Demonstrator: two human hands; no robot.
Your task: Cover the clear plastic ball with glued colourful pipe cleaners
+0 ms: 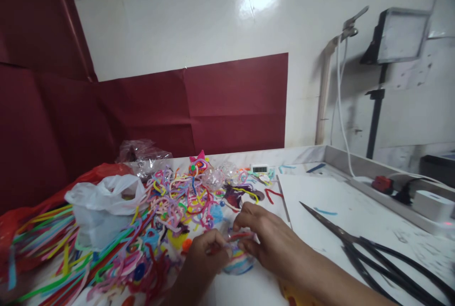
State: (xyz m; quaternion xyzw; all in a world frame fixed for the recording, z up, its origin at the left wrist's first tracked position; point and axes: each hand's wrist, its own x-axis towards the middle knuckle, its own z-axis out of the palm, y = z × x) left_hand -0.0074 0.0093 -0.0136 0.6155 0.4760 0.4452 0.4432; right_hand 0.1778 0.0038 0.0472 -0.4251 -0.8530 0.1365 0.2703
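Low in the middle, my left hand (pixel 209 255) is closed, its thumb and fingers pinching the near side of a clear round ball with coloured stripes (pixel 240 264). A short red pipe cleaner (pixel 241 236) lies across the top of the ball. My right hand (pixel 265 232) curls over from the other side, its fingers bent in a pinch at the red pipe cleaner's end. Blur and the fingers hide the exact contact. To the left spreads a tangled heap of coloured pipe cleaners (pixel 170 206).
Large black-handled scissors (pixel 350 239) lie on a white board (pixel 327 192) at right. A white plastic bag (pixel 106 201) and straight pipe cleaners (pixel 46 242) are at left. Behind stand a pink-eared ball (pixel 199 164), clear balls (pixel 213 178) and a small digital display (pixel 259 169). A power strip (pixel 408 208) edges the right.
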